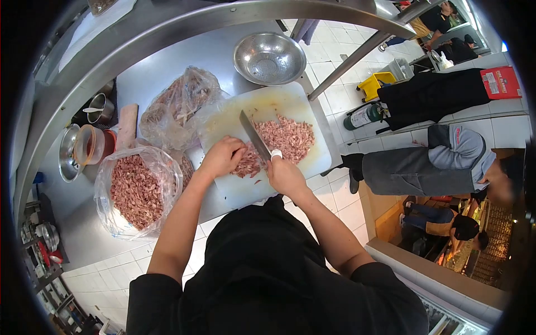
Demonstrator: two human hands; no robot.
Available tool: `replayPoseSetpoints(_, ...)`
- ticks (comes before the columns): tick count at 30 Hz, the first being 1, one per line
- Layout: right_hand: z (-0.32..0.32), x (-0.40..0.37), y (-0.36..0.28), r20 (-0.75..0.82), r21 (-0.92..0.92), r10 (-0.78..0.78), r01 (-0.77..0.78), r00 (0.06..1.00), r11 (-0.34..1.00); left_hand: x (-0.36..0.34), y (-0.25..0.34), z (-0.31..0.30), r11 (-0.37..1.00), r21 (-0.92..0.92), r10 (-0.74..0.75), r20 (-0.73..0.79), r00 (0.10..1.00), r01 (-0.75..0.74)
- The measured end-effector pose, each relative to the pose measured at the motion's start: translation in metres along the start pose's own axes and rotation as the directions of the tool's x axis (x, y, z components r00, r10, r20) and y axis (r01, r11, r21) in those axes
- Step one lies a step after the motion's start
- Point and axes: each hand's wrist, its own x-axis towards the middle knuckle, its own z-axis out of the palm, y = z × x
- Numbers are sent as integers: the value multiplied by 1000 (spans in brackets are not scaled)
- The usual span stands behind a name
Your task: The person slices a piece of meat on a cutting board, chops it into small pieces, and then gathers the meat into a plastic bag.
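My right hand (pixel 286 177) is closed around the white handle of a kitchen knife (pixel 254 132). The blade slants up and left across the white cutting board (pixel 223 120). Chopped pinkish meat (pixel 286 138) lies in a heap right of the blade, and a smaller portion sits left of it, by my left hand (pixel 224 156). That hand's fingers are curled and bunched at the edge of the smaller portion, close to the blade; their tips are partly hidden.
Left of the board, a clear plastic bag (pixel 137 190) holds chopped meat. Behind it lie another meat bag (pixel 181 103) and a long pale piece of meat (pixel 127 125). A steel colander (pixel 269 58) stands at the board's far edge. A person in an apron (pixel 413 167) stands at right.
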Motion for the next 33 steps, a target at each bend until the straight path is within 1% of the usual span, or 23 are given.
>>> replayPoseSetpoints(1,-4,-3,-4,-2,0,1,-1,1000,1000,-6,1,2,999,-53,9,-57,998,-12)
replayPoseSetpoints(2,-8,-6,-9,15,-9,-7,7,1000,1000,-9,1,4,999,-53,10,-58,998,-14)
replayPoseSetpoints(4,-10,-6,-12,32,-22,-14,15,999,1000,-10,6,4,993,-106,31,-188,982,-51)
replayPoseSetpoints(6,-10,-3,-13,45,-72,-43,47,998,996,-9,7,7,989,-131,42,-192,981,-67)
replayPoseSetpoints(8,-10,-4,-14,50,-82,-42,46,998,996,-10,5,11,984,-156,53,-193,980,-84)
replayPoseSetpoints(10,-14,-5,-17,55,-93,-42,47,998,995,-11,1,13,991,-88,90,-160,983,-105)
replayPoseSetpoints(11,-17,-6,-18,60,-87,-38,43,997,995,-12,0,15,990,-91,89,-162,983,-105)
replayPoseSetpoints(13,-29,-12,-23,69,-85,-36,41,997,996,-14,4,17,991,-89,72,-246,967,-96)
replayPoseSetpoints(14,-36,-16,-29,67,-66,-26,30,997,997,-14,4,17,992,-91,67,-248,967,-92)
replayPoseSetpoints(16,-49,-25,-38,69,-48,-16,19,997,999,-12,0,18,992,-1,126,-208,970,-129)
replayPoseSetpoints(18,-54,-36,-42,136,-88,4,8,991,996,-11,-2,22,993,-1,119,-207,971,-122)
replayPoseSetpoints(20,-34,-44,-40,122,-87,14,-3,992,996,-8,-2,23,993,2,117,-210,971,-119)
replayPoseSetpoints(21,-20,-43,-37,106,-83,22,-13,994,996,-8,0,21,995,-2,97,-186,978,-99)
replayPoseSetpoints(22,-5,-33,-33,112,-84,19,-9,994,996,-10,1,20,997,-4,77,-161,984,-78)
replayPoseSetpoints(24,17,-9,-25,106,-60,-20,27,994,998,-11,-1,23,997,-2,75,-163,984,-76)
replayPoseSetpoints(27,-2,11,-28,99,-86,-2,11,995,996,-12,-4,26,994,-6,103,-179,978,-105)
replayPoseSetpoints(28,-16,5,-36,88,-90,-6,14,996,996,-10,-4,25,993,-16,115,-197,974,-120)
replayPoseSetpoints(30,-35,-19,-49,130,-89,27,-16,991,996,-11,-3,26,993,-12,114,-210,971,-119)
replayPoseSetpoints(31,-24,-17,-43,134,-90,27,-15,991,996,-12,-3,26,993,-10,109,-220,969,-114)
replayPoseSetpoints(33,11,-12,-27,82,-71,-28,34,996,997,-11,-5,25,995,-14,98,-213,972,-103)
